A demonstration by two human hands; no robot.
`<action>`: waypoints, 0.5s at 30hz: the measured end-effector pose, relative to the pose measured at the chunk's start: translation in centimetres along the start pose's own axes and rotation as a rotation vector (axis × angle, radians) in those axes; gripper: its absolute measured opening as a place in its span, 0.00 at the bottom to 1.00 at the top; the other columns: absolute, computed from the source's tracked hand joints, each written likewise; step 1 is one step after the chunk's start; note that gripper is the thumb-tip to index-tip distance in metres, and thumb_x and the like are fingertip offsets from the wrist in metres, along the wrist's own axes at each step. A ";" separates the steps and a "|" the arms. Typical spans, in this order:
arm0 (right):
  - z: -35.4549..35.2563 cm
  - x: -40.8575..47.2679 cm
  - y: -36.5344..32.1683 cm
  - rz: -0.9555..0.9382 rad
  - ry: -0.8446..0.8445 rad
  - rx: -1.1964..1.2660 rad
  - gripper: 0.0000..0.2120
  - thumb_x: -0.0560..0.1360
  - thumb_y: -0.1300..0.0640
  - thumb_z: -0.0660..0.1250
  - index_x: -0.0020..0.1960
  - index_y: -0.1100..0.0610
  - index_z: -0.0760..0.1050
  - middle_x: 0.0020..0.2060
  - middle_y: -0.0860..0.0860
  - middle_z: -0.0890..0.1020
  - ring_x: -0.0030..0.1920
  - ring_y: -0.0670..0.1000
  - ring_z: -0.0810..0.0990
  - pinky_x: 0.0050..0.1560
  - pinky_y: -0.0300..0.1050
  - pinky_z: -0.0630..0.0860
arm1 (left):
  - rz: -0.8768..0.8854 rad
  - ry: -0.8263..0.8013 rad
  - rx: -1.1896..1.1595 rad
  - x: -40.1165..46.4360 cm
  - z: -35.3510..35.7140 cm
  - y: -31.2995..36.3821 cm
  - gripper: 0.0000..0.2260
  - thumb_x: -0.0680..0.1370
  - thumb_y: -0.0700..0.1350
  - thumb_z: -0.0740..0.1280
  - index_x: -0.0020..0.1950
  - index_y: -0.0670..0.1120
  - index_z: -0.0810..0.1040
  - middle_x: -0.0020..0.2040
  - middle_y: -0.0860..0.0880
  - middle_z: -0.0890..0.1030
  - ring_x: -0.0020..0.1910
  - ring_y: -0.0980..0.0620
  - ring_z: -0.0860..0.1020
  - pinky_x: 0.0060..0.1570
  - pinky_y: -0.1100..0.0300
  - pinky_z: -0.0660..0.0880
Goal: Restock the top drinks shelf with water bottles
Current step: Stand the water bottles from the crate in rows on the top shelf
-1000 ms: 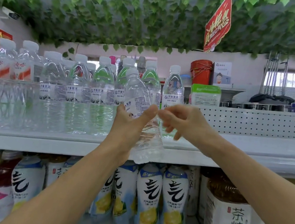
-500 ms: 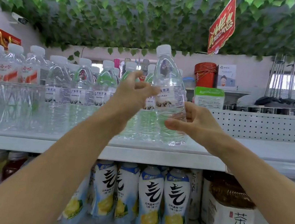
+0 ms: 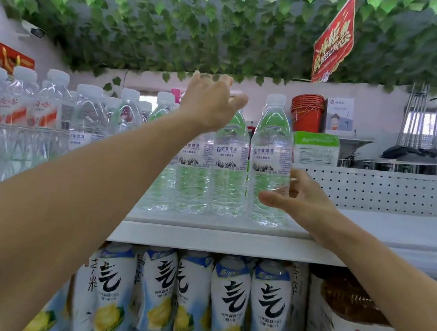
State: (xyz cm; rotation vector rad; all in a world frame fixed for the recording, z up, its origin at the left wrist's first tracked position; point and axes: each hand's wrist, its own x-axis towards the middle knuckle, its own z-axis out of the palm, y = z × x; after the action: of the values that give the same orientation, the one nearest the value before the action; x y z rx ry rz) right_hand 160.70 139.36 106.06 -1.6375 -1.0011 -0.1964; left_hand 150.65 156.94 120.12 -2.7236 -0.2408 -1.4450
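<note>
The clear plastic water bottle with the white cap and white label (image 3: 270,161) stood upright on the white top shelf (image 3: 229,239), at the right end of the front row and just beside its neighbour. Half a second before it had been up in the air, gripped between both hands; now its base was down on the shelf, so this bottle looked as good as placed. The right hand (image 3: 302,202) was at its lower right side, thumb and fingers curled loosely around it, touching it lightly or just parting from it; I could not tell which. The left hand (image 3: 209,105) had let go and risen above the row, fingers spread wide and holding nothing, over the caps of the other clear water bottles (image 3: 228,166). The bottle sat close to the shelf's front lip, so I judged a small push back would make it safer. To its right the shelf was bare as far as the white perforated back panel (image 3: 382,188), leaving plenty of room for more stock. Above, the green leaf garland (image 3: 175,24) hung well clear of the caps.
</note>
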 end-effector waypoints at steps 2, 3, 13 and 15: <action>0.0 0.1 0.0 0.002 0.016 -0.004 0.27 0.68 0.50 0.79 0.60 0.47 0.68 0.50 0.45 0.81 0.50 0.44 0.80 0.47 0.37 0.72 | -0.008 -0.053 0.077 1.2 0.6 0.1 0.31 0.84 0.60 0.49 0.77 0.38 0.62 0.70 0.37 0.74 0.76 0.40 0.62 0.77 0.46 0.39; 0.0 0.1 0.1 0.003 0.020 -0.009 0.28 0.68 0.50 0.79 0.61 0.48 0.68 0.50 0.46 0.81 0.51 0.44 0.80 0.50 0.39 0.74 | -0.006 -0.076 0.077 1.6 0.9 0.0 0.31 0.84 0.61 0.48 0.78 0.39 0.59 0.72 0.37 0.71 0.78 0.40 0.58 0.77 0.46 0.37; -0.1 0.3 0.4 0.005 0.031 -0.051 0.28 0.68 0.47 0.78 0.63 0.48 0.70 0.53 0.48 0.80 0.56 0.51 0.79 0.57 0.47 0.73 | 0.058 0.053 0.043 2.2 2.5 -0.4 0.16 0.83 0.48 0.55 0.56 0.44 0.82 0.55 0.43 0.82 0.63 0.44 0.75 0.76 0.50 0.45; -0.1 0.4 0.5 0.007 0.035 -0.062 0.28 0.68 0.46 0.78 0.63 0.47 0.70 0.54 0.49 0.80 0.57 0.52 0.78 0.61 0.50 0.73 | 0.063 0.069 0.014 2.1 2.5 -0.6 0.16 0.83 0.48 0.56 0.53 0.43 0.82 0.52 0.43 0.82 0.60 0.44 0.76 0.76 0.52 0.46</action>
State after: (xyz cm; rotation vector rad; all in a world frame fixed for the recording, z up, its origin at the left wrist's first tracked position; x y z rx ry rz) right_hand 161.34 139.45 105.93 -1.6885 -0.9709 -0.2526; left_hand 153.75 158.08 120.47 -2.6396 -0.1601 -1.5109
